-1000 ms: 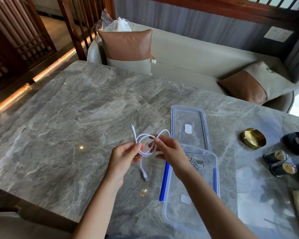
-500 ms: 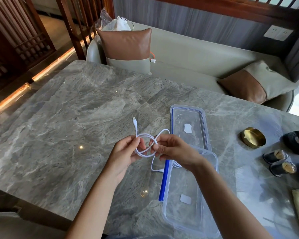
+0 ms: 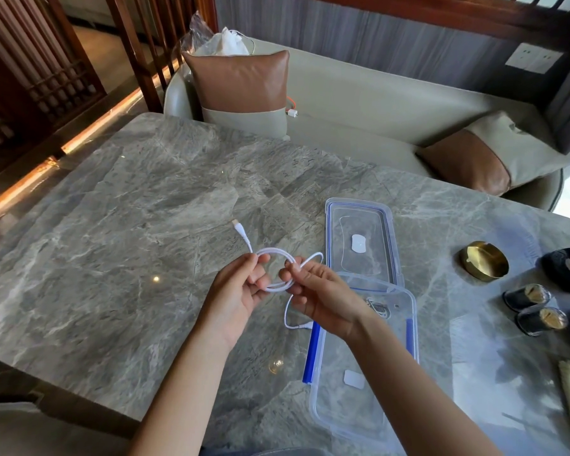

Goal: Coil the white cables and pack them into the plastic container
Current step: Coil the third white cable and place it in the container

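Grey marble surface carries a clear rectangular plastic container; above its left edge, left hand and right hand each close a pinching grip on a looped thin white cable.

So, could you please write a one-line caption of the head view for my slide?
Both hands, left hand and right hand, coil a white cable above a marble table, beside the open plastic container.

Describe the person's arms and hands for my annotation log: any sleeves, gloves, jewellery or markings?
Both forearms are bare up to the frame edge: no sleeves show. The left hand and right hand wear no gloves, and no rings, watch, bracelet or markings are visible on the wrists or fingers. Nails look short and unpainted.
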A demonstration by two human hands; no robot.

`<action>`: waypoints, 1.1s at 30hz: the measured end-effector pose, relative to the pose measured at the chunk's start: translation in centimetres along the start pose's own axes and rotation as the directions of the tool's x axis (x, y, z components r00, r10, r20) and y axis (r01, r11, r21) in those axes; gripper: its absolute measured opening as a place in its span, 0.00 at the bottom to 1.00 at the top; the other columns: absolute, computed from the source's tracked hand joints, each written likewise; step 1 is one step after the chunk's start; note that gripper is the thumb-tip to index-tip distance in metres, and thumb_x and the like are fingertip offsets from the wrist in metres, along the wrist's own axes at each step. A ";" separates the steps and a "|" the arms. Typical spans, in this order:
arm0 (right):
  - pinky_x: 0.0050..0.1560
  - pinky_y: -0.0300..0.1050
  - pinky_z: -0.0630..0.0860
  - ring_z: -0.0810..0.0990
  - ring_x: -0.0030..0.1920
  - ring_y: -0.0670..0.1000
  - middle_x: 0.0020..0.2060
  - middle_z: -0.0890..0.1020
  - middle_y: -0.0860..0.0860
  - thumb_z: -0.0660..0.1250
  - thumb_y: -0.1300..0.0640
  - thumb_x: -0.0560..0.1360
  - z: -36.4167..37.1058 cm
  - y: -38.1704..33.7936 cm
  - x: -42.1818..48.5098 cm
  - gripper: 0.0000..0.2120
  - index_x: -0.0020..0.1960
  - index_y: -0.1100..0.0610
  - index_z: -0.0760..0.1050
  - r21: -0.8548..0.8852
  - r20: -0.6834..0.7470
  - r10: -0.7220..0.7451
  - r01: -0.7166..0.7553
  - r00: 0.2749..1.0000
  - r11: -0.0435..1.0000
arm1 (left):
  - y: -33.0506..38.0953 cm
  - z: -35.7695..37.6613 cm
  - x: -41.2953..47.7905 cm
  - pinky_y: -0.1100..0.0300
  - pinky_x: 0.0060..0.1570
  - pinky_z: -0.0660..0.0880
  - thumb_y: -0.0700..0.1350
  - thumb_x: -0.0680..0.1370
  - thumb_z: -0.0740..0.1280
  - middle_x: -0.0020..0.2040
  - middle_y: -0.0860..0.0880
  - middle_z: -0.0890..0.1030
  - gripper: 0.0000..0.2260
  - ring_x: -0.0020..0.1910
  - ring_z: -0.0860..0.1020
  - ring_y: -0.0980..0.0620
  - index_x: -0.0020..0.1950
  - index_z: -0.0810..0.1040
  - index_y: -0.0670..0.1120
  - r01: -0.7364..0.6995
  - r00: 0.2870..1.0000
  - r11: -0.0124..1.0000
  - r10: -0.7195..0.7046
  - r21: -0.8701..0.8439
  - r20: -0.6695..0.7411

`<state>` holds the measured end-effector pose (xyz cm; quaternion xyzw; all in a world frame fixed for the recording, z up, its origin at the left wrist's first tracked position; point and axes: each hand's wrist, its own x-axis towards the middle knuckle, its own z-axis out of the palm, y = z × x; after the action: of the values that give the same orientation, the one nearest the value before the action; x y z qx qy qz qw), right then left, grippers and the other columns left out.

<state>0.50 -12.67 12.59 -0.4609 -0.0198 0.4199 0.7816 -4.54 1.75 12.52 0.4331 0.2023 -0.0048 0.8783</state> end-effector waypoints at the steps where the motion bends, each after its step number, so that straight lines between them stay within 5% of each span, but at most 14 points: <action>1: 0.28 0.31 0.68 0.68 0.30 0.42 0.35 0.77 0.48 0.59 0.60 0.78 -0.2 0.0 -0.1 0.08 0.48 0.56 0.77 -0.035 -0.004 0.012 -0.012 1.000 0.999 | 0.0 -0.2 0.0 0.63 0.39 0.69 0.43 0.80 0.58 0.26 0.55 0.66 0.11 0.27 0.69 0.57 0.42 0.77 0.44 -0.040 0.999 0.993 0.040 0.107 0.004; 4: 0.30 0.33 0.66 0.66 0.31 0.44 0.34 0.74 0.48 0.56 0.62 0.80 -0.4 0.0 -0.4 0.11 0.54 0.56 0.76 -0.290 -0.017 0.030 -0.034 0.999 0.956 | -0.2 -0.5 -0.2 0.69 0.33 0.66 0.42 0.81 0.57 0.25 0.57 0.67 0.13 0.27 0.66 0.59 0.40 0.77 0.45 -0.157 0.988 0.881 0.145 0.447 0.062; 7: 0.32 0.35 0.68 0.69 0.33 0.45 0.36 0.75 0.48 0.55 0.59 0.81 -0.2 -0.2 -0.8 0.10 0.48 0.54 0.74 -0.565 -0.009 0.087 -0.076 0.996 0.822 | -0.5 -1.0 -0.2 0.67 0.32 0.65 0.41 0.81 0.57 0.24 0.55 0.68 0.12 0.27 0.65 0.59 0.40 0.72 0.38 -0.197 0.980 0.729 0.140 0.656 0.138; 14: 0.33 0.39 0.67 0.67 0.32 0.46 0.33 0.72 0.48 0.53 0.56 0.82 -0.2 -0.9 -1.1 0.14 0.39 0.55 0.68 -0.685 -0.005 0.179 -0.134 0.984 0.717 | -0.3 -1.3 -0.2 0.72 0.34 0.67 0.41 0.80 0.58 0.28 0.52 0.75 0.13 0.29 0.71 0.63 0.36 0.73 0.41 -0.202 0.972 0.662 0.046 0.721 0.230; 18: 0.34 0.40 0.68 0.66 0.30 0.46 0.31 0.68 0.50 0.52 0.56 0.82 -0.6 -1.5 -1.0 0.16 0.36 0.55 0.66 -0.658 0.047 0.224 -0.138 0.973 0.740 | 0.1 -1.4 0.0 0.64 0.51 0.71 0.41 0.78 0.63 0.54 0.50 0.78 0.05 0.50 0.75 0.61 0.51 0.76 0.50 -0.226 0.969 0.614 0.061 0.757 0.239; 20: 0.34 0.41 0.66 0.65 0.30 0.46 0.30 0.68 0.49 0.51 0.56 0.82 -0.9 -1.7 -1.0 0.16 0.37 0.55 0.64 -0.628 0.093 0.258 -0.144 0.962 0.764 | 0.6 -1.8 0.1 0.67 0.59 0.66 0.42 0.76 0.66 0.70 0.56 0.65 0.17 0.65 0.65 0.67 0.63 0.69 0.53 -0.334 0.941 0.515 0.126 0.790 0.315; 22: 0.34 0.41 0.66 0.65 0.30 0.46 0.30 0.67 0.47 0.51 0.56 0.82 -1.2 -1.8 -0.9 0.15 0.37 0.54 0.64 -0.602 0.138 0.286 -0.149 0.948 0.784 | 1.2 -1.9 0.4 0.72 0.66 0.57 0.45 0.75 0.67 0.74 0.60 0.57 0.26 0.71 0.54 0.67 0.71 0.62 0.56 -0.395 0.914 0.451 0.107 0.800 0.391; 24: 0.33 0.39 0.67 0.66 0.30 0.45 0.29 0.68 0.46 0.51 0.55 0.82 -1.4 -1.9 -0.9 0.15 0.37 0.54 0.65 -0.578 0.163 0.292 -0.148 0.942 0.802 | 1.6 -1.9 0.7 0.79 0.64 0.54 0.49 0.73 0.69 0.71 0.60 0.65 0.24 0.71 0.58 0.66 0.69 0.68 0.57 -0.390 0.902 0.456 0.013 0.800 0.432; 27: 0.31 0.37 0.67 0.67 0.29 0.45 0.28 0.70 0.45 0.51 0.54 0.82 -1.5 -2.1 -0.7 0.15 0.38 0.54 0.65 -0.519 0.143 0.248 -0.140 0.958 0.843 | 1.5 -2.2 1.0 0.75 0.56 0.67 0.51 0.71 0.71 0.55 0.54 0.81 0.14 0.58 0.76 0.62 0.56 0.79 0.53 -0.279 0.929 0.568 -0.044 0.774 0.367; 30: 0.29 0.36 0.67 0.66 0.28 0.45 0.28 0.70 0.46 0.51 0.55 0.82 -1.8 -2.3 -0.6 0.14 0.38 0.55 0.65 -0.435 0.105 0.188 -0.125 0.977 0.892 | 0.9 -2.8 1.2 0.64 0.44 0.74 0.47 0.72 0.71 0.44 0.47 0.84 0.06 0.43 0.80 0.56 0.46 0.82 0.48 -0.225 0.964 0.612 0.024 0.758 0.266; 33: 0.28 0.36 0.67 0.66 0.28 0.45 0.29 0.70 0.48 0.51 0.56 0.82 -2.0 -2.3 -0.5 0.14 0.38 0.55 0.66 -0.404 0.085 0.168 -0.120 0.982 0.907 | 0.3 -3.2 0.8 0.64 0.32 0.71 0.46 0.72 0.71 0.33 0.47 0.78 0.05 0.30 0.74 0.57 0.41 0.82 0.45 -0.180 0.980 0.673 0.056 0.718 0.192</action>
<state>2.44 -14.96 13.30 -0.5842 -0.1166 0.4903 0.6361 -4.93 4.53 10.69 0.7582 0.0866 -0.0617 0.6433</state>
